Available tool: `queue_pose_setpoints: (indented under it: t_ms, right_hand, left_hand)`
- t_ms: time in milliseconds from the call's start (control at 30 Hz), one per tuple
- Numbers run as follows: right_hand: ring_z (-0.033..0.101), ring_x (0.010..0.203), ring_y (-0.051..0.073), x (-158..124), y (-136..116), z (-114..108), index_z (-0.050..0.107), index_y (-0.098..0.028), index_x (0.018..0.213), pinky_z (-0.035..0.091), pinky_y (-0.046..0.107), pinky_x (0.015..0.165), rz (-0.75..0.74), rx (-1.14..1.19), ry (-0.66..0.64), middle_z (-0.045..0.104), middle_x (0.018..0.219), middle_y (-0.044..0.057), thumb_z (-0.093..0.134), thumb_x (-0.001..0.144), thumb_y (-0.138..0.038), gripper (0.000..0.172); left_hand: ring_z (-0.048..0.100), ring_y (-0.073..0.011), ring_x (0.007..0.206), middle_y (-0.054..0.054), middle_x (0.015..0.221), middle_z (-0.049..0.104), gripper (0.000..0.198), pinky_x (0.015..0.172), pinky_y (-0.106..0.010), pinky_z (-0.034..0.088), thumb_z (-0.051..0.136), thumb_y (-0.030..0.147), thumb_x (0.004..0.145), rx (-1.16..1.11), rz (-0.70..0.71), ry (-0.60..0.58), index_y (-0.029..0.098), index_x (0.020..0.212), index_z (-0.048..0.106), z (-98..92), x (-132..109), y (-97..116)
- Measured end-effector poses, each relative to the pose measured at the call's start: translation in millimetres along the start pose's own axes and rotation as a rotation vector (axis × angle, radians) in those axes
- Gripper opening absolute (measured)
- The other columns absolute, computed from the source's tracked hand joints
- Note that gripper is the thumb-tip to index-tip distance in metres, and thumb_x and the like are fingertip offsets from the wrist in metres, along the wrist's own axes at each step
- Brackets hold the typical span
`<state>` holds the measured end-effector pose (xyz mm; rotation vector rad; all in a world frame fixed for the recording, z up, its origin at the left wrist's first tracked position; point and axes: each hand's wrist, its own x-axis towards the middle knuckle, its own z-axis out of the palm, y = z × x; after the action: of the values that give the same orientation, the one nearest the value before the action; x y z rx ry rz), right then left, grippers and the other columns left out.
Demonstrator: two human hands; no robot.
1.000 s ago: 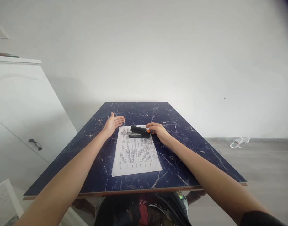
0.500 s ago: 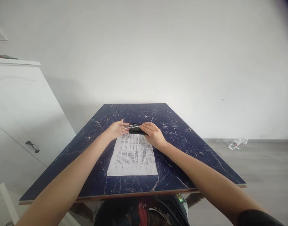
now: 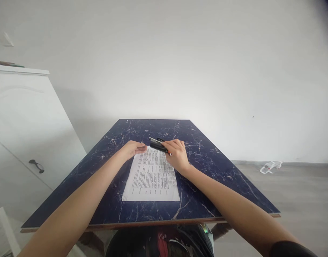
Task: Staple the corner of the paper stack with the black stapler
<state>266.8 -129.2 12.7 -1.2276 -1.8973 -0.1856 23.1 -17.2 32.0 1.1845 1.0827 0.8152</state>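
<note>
A black stapler with a silver metal part (image 3: 158, 146) is in my right hand (image 3: 178, 154), its jaws parted and pointing left. It is above the far end of a printed paper (image 3: 152, 175) that lies on the dark blue marbled table. My left hand (image 3: 133, 149) is at the far left corner of the paper, thumb and fingers closed together on its edge. The fingertips are a short gap away from the stapler's front end. Part of the paper's far edge is hidden by the hands and the stapler.
The blue marbled table (image 3: 207, 171) narrows toward a white wall. A white cabinet (image 3: 27, 117) with a dark handle stands at the left. On the floor to the right, by the wall, lies a white and clear object (image 3: 270, 167).
My left hand has moved off the stapler's front, and its fingers have closed at the paper's corner. My right hand has tilted the stapler, its front end now raised.
</note>
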Motion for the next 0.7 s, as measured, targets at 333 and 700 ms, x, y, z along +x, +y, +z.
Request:
queue_pose_setpoints:
  t_ms: [333, 700]
  right_hand:
    - [0.069, 0.085, 0.025, 3, 13, 7, 0.077, -0.021, 0.097, 0.052, 0.037, 0.078, 0.398, 0.347, -0.388, 0.075, 0.092, 0.006, 0.086, 0.068, -0.029, 0.031]
    - [0.066, 0.106, 0.023, 10, -5, -12, 0.074, -0.029, 0.118, 0.057, 0.042, 0.093, -0.217, 0.413, -0.015, 0.070, 0.117, 0.008, 0.060, 0.100, -0.033, 0.023]
  left_hand:
    - [0.074, -0.0257, 0.082, -0.014, 0.108, 0.077, 0.046, 0.063, -0.035, 0.060, 0.072, 0.051, 0.086, 0.385, 0.667, 0.102, 0.019, 0.118, 0.070, 15.8, -27, 16]
    - [0.069, -0.0191, 0.064, -0.004, 0.092, 0.076, 0.032, 0.060, -0.029, 0.049, 0.064, 0.050, 0.092, 0.654, 0.763, -0.227, 0.027, 0.109, 0.049, 46.5, -51, 7]
